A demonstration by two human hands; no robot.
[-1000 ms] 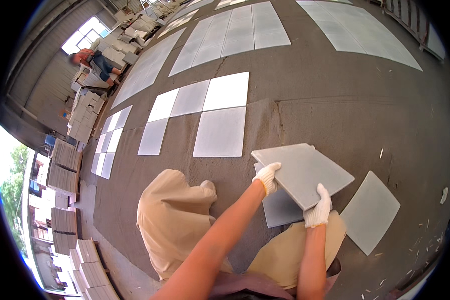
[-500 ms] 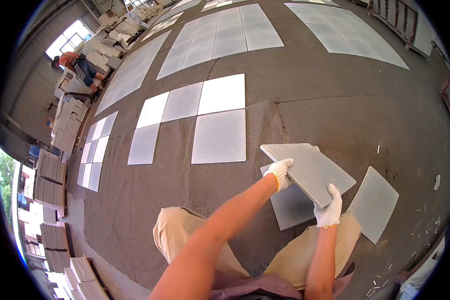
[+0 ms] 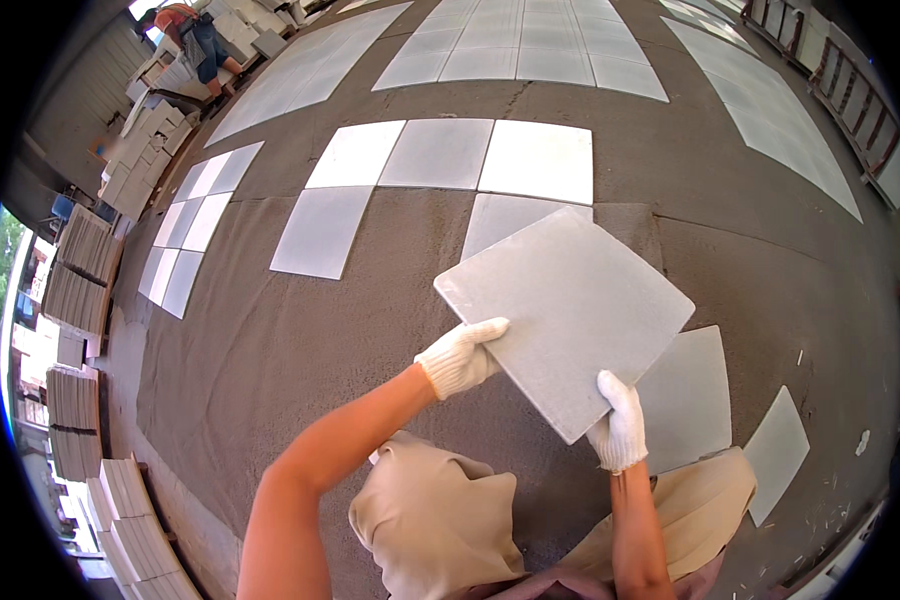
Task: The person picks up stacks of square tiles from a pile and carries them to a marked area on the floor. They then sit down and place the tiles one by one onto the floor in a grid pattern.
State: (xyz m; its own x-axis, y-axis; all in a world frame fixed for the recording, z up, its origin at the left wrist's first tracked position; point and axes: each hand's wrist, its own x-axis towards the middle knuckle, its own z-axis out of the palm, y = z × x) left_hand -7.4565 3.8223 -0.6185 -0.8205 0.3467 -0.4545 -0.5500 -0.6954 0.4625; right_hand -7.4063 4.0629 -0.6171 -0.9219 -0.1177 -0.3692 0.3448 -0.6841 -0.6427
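A square grey tile is held up in front of me, turned cornerwise. My left hand, in a white knit glove, grips its left edge with the thumb on top. At the lower right edge my right hand, gloved the same way, pinches it with the thumb over the face. The raised tile partly covers a grey floor tile in a row with a bright white tile. Beside my right hand a loose grey tile lies on the floor, partly hidden.
A smaller-looking loose tile lies right of my knee. Chequered tiles are laid at the left, and a large tile panel lies farther off. Stacked tiles line the left side. A person bends over stacks at the far left.
Both my hands have moved left, bringing the tile away from above the loose tiles at the right. My view has shifted to the right and downward.
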